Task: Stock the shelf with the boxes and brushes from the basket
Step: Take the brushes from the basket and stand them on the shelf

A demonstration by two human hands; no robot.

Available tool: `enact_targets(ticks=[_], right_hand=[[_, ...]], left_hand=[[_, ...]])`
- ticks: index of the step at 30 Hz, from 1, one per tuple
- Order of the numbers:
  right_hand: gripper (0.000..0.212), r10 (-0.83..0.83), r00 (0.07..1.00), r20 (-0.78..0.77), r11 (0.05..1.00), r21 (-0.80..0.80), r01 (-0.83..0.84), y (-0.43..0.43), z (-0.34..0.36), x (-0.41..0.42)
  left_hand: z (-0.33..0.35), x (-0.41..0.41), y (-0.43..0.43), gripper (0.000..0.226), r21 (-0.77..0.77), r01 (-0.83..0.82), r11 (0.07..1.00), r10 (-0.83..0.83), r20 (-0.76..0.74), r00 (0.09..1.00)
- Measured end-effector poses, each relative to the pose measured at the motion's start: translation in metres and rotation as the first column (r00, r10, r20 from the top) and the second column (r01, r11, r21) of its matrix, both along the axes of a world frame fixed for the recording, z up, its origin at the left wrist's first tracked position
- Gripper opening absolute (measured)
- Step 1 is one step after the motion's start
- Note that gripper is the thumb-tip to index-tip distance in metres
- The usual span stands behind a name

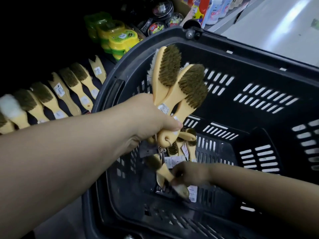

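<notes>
**Mid-restock: L hand (151, 118) full, R hand (189, 175) digging in basket (241, 47).**

L hand is clamped round the handles of a bunch of brushes (179, 83), held up over the basket's rim nearest the shelf (110, 62). R hand is down at the basket floor on one brush; too blurred, can't tell if it's gripping yet. Row of brushes (58, 94) already lined up on shelf. A few loose brushes (188, 144) left at basket bottom, no boxes visible in there. I'd say well past halfway.

The basket (224, 54) is matt black plastic with a shiny metal bolt (189, 33). The brushes (170, 66) have smooth handles, coarse brownish bristles and paper labels (163, 106). The floor (276, 18) is glossy.
</notes>
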State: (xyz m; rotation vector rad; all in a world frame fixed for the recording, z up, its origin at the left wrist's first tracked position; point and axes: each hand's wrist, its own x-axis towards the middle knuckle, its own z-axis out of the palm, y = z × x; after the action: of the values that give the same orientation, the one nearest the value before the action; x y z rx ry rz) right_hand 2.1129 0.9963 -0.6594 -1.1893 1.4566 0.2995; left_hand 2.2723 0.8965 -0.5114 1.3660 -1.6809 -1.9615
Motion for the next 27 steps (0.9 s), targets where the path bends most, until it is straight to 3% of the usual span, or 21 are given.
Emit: enact_targets(ticks=[1,2,4,6,9,13,18,23,27], right_hand=[[0.016,-0.213,0.973,0.094,0.977,0.023,0.211,-0.002,0.018,-0.007],[0.017,-0.432,0.879,0.2,0.901,0.07,0.427,-0.002,0.038,-0.013],[0.035,-0.708,0.585,0.397,0.683,0.171,0.71,-0.001,0.08,-0.023],[0.04,-0.739,0.389,0.55,0.573,0.209,0.792,0.004,0.12,-0.024],[0.035,-0.652,0.264,0.711,0.528,0.176,0.831,0.012,0.166,-0.005],[0.033,-0.597,0.242,0.765,0.431,0.051,0.901,0.018,0.201,0.034],[0.028,-0.52,0.276,0.809,0.411,-0.046,0.91,0.015,0.232,0.087],[0.017,-0.471,0.315,0.824,0.537,-0.015,0.844,-0.009,0.252,0.15],[0.022,-0.536,0.401,0.743,0.627,0.033,0.778,-0.049,0.235,0.21]], left_hand=[[-0.001,0.0,0.0,0.025,0.009,-0.005,1.0,0.005,-0.006,1.0],[-0.001,-0.001,0.0,0.021,0.023,-0.008,1.0,0.009,-0.02,1.0],[0.001,-0.002,0.002,0.015,0.055,-0.008,0.998,0.011,-0.068,0.998],[0.006,-0.003,0.005,0.016,0.088,-0.01,0.996,0.022,-0.143,0.989],[0.019,-0.001,0.012,0.02,0.145,-0.026,0.989,0.069,-0.299,0.952],[0.041,0.019,0.024,0.018,0.182,-0.087,0.979,0.16,-0.436,0.886],[0.067,0.068,0.035,0.019,0.227,-0.313,0.922,0.384,-0.437,0.814],[0.077,0.144,0.045,0.044,0.216,-0.447,0.868,0.496,-0.393,0.774],[0.058,0.201,0.027,0.01,0.215,-0.65,0.729,0.684,-0.25,0.685]])
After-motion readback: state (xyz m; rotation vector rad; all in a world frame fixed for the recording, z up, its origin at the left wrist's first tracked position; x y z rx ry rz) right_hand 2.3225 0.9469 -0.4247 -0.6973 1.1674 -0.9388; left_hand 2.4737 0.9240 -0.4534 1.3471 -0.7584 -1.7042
